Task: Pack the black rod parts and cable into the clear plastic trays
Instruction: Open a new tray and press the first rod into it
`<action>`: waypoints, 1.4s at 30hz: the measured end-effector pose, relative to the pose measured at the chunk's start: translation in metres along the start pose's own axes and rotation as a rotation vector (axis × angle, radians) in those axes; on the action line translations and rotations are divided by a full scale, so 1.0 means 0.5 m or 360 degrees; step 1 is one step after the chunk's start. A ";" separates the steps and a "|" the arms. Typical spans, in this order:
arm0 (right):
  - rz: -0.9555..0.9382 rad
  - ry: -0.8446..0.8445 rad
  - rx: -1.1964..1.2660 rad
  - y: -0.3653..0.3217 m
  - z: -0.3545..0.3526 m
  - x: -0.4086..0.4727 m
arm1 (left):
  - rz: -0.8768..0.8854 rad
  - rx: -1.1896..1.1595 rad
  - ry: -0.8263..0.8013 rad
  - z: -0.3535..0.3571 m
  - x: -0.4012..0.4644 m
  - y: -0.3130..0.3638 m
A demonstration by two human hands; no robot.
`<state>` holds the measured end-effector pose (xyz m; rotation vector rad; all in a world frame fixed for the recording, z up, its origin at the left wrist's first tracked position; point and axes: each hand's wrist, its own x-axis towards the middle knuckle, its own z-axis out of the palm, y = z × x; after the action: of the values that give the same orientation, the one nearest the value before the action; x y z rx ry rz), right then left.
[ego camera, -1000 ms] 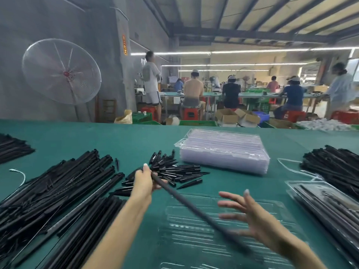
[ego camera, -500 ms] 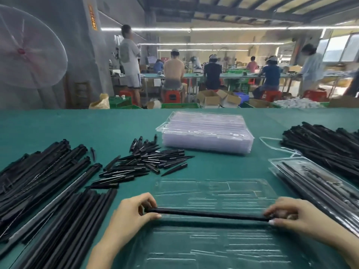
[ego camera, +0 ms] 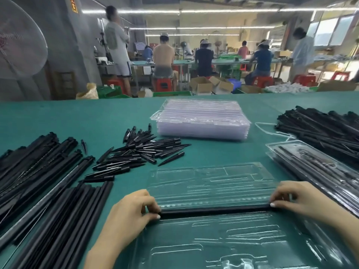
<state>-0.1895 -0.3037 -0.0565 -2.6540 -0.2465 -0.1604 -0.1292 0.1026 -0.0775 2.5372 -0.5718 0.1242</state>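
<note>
Green felt table (ego camera: pixel 58 121), glossy ribbed tray (ego camera: pixel 213 183)

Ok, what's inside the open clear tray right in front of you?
One black rod lies across the clear tray, a hand at each end: left hand, right hand. Other slots look empty. The rod's tips are hidden by fingers.

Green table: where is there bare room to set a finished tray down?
Bare table lies behind the spike pile, left of the tray stack. A smaller patch sits between that stack, the open tray and the filled tray. The left is crowded with long rods, the far right with more rods. Both hands hold a rod in front.
</note>
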 end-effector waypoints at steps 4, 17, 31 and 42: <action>0.0003 -0.0033 0.0030 0.002 0.005 0.000 | 0.0008 0.0054 -0.0018 0.008 0.000 0.003; -0.0047 -0.0055 0.0078 0.013 0.008 -0.001 | -0.0014 0.0000 -0.0115 0.007 -0.002 -0.004; 0.0005 -0.0007 -0.0231 0.040 0.017 0.004 | -0.0077 -0.0207 -0.0096 -0.013 -0.009 -0.040; 0.0120 -0.0047 -0.0197 0.030 -0.004 -0.004 | -0.0094 -0.0277 -0.0076 -0.014 -0.010 -0.043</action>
<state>-0.1888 -0.3179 -0.0616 -2.7852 -0.1499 -0.1154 -0.1244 0.1245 -0.0829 2.3903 -0.5027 -0.0073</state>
